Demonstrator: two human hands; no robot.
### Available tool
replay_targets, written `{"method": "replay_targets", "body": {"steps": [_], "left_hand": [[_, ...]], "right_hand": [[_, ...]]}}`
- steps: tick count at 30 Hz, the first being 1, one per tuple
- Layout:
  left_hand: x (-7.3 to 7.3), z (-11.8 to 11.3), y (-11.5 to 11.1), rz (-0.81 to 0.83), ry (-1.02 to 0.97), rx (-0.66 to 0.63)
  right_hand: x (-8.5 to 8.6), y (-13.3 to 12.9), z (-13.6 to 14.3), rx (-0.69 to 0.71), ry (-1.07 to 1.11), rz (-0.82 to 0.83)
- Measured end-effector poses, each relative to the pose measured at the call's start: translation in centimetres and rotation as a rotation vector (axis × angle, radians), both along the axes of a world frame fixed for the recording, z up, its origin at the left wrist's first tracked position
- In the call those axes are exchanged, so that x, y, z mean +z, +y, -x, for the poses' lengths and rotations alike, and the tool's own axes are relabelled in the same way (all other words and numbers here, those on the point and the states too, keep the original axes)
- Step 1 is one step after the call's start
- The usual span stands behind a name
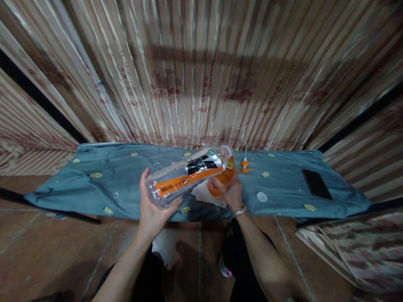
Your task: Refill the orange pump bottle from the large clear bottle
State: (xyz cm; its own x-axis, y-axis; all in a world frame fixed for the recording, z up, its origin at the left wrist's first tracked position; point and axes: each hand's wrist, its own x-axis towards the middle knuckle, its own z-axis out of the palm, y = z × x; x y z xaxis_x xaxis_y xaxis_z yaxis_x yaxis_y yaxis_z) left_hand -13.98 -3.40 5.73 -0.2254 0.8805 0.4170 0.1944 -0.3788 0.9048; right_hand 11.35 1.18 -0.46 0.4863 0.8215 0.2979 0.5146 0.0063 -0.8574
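My left hand is wrapped round the base end of a large clear plastic bottle with a silver and orange label. That bottle is tilted over on its side, its uncapped neck pointing right. My right hand grips a smaller translucent orange bottle, which stands below the clear bottle's neck and is partly hidden by it. Whether the two mouths touch I cannot tell. Under the orange bottle lies a crumpled white tissue. An orange pump head with a pale tube lies just right of the bottles.
A teal cloth with yellow motifs covers the narrow table. On its right part are a white round disc and a dark phone. Striped curtains hang behind, and black poles stand at both sides.
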Motion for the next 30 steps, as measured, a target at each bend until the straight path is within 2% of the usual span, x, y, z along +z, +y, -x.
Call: {"method": "replay_targets", "body": {"steps": [7,14,30], "left_hand": [[-0.11,0.05,-0.02,0.052,0.007,0.048],[0.47,-0.21,-0.25,0.167,-0.04,0.011],[0.35,-0.45,-0.17,0.169,-0.104,0.009]], "right_hand": [[0.36,-0.11,0.03,0.011,0.012,0.03],[0.14,-0.06,0.02,0.004,0.007,0.0],[-0.23,0.01,-0.06,-0.005,-0.037,-0.001]]}}
